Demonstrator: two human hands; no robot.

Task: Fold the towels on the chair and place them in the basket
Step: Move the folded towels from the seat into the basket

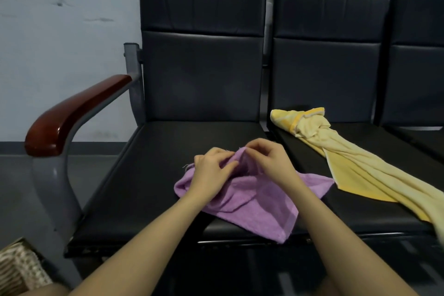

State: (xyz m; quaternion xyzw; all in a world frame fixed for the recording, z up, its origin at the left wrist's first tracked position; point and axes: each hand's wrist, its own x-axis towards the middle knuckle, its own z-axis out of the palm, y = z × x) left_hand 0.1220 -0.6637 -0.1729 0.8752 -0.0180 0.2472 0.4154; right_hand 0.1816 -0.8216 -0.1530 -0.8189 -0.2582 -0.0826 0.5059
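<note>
A purple towel (259, 202) lies rumpled on the front right part of the left black seat (149, 175). My left hand (211, 170) and my right hand (269, 158) meet at its far edge, and both pinch the raised fold of cloth there. A yellow towel (365, 170) lies stretched and twisted across the middle seat (360, 211), and its near end hangs over the front edge at the right. A corner of a woven basket (19, 267) shows on the floor at the bottom left.
The row of black padded chairs stands against a pale wall. A red-brown armrest (72, 113) on a grey frame sticks out on the left, above the basket. A third seat (422, 137) shows at the far right.
</note>
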